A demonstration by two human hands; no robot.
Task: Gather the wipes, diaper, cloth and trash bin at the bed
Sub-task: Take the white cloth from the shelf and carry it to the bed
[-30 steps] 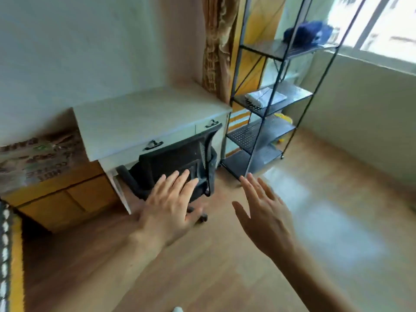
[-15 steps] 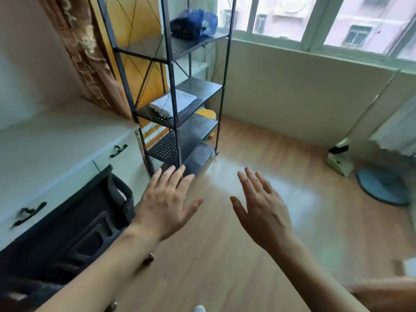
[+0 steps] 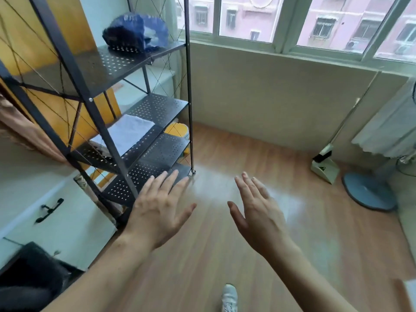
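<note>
- One folded white cloth is lying flat on the second tier of the black metal shelf unit, behind its front upright. By the look of it, it is soft, light and limp; taking it by the whole folded stack, with a palm beneath, should keep it from unfolding.
- One blue plastic-wrapped bundle is sitting on the top tier. It may be the diaper or wipes pack, but the blur is preventing confirmation. It looks light and crinkly, possibly slippery, so a pinch on the wrapper's bunched end or a clasp around the body seems advisable.
- One yellow object is showing partly behind the lower tiers, at floor level. It could be the trash bin; this cannot be settled. If so, the judgement is rigid, light, and best taken by the rim.
- No wipes pack is identifiable with certainty, and no bed is visible.
- The left hand is hovering in front of the lowest tiers, fingers spread and released, holding nothing.
- The right hand is hovering over the wooden floor, fingers likewise extended and empty, well apart from every item.
- The white counter with one visible drawer handle is standing left of the shelf.
- One shoe is showing at the bottom edge; one fan base and one window are lying beyond.
</note>
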